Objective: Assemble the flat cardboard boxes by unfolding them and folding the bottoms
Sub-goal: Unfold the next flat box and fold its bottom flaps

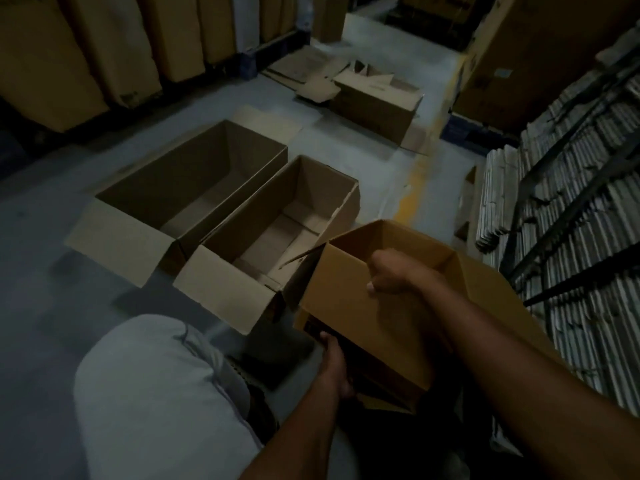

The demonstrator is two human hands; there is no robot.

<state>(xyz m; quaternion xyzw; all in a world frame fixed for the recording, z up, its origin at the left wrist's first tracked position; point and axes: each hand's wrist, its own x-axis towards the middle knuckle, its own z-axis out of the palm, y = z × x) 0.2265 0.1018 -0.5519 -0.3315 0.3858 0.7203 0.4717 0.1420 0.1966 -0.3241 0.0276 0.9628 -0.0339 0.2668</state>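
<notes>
My right hand's fingers (375,268) curl over the near top rim of the held box (353,306); my left hand (334,358) grips its underside at 6 o'clock. Its long axis runs toward 1 o'clock, bottom flaps nearer the left hand.

floor (52,299) | grey concrete | two open boxes (194,188) (277,233), flattened cardboard (304,69)

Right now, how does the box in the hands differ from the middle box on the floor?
The held box is off the floor and tilted, gripped by the right hand at its rim and the left hand underneath; the middle floor box sits flat, untouched. The held box looks shorter; the middle floor box is long. Both are brown cardboard, open-topped.
</notes>
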